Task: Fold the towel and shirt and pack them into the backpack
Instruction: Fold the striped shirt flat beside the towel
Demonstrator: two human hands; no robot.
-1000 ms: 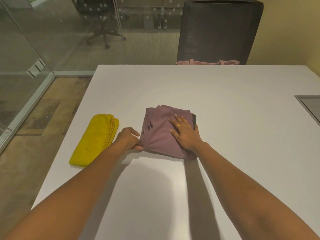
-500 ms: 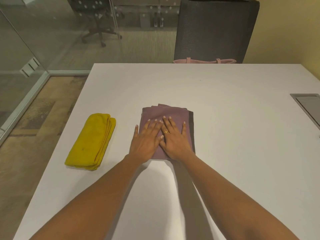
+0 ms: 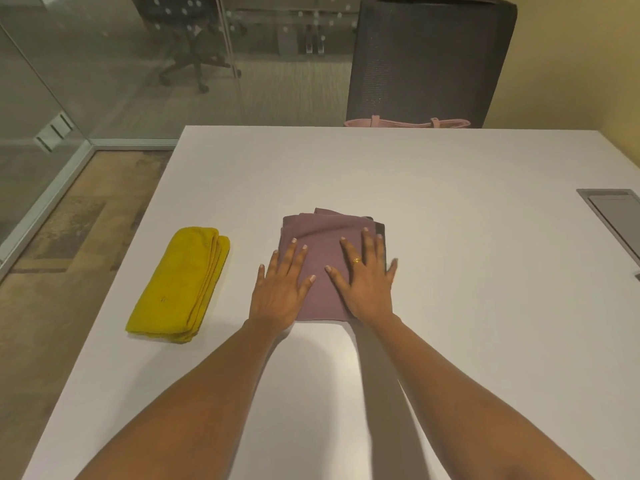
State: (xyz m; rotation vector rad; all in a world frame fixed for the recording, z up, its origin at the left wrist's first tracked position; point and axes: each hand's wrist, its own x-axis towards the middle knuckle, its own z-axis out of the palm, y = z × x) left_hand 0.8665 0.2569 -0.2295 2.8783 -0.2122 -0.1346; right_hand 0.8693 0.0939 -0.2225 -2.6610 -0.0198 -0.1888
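Note:
A folded mauve shirt (image 3: 325, 233) lies on the white table (image 3: 450, 237) in front of me. My left hand (image 3: 280, 289) rests flat on its left edge, fingers spread. My right hand (image 3: 367, 282), wearing a ring, presses flat on its right half. Neither hand grips anything. A folded yellow towel (image 3: 180, 285) lies to the left of the shirt, near the table's left edge. A pink bag (image 3: 405, 123) shows only as a rim with straps behind the far table edge, on a chair.
A dark mesh office chair (image 3: 429, 57) stands behind the far edge. A grey cable hatch (image 3: 613, 216) is set into the table at the right. Glass walls and bare floor lie to the left.
My left hand let go of the shirt's near-left corner and laid flat on it. Both hands then slid apart from the middle toward the shirt's sides.

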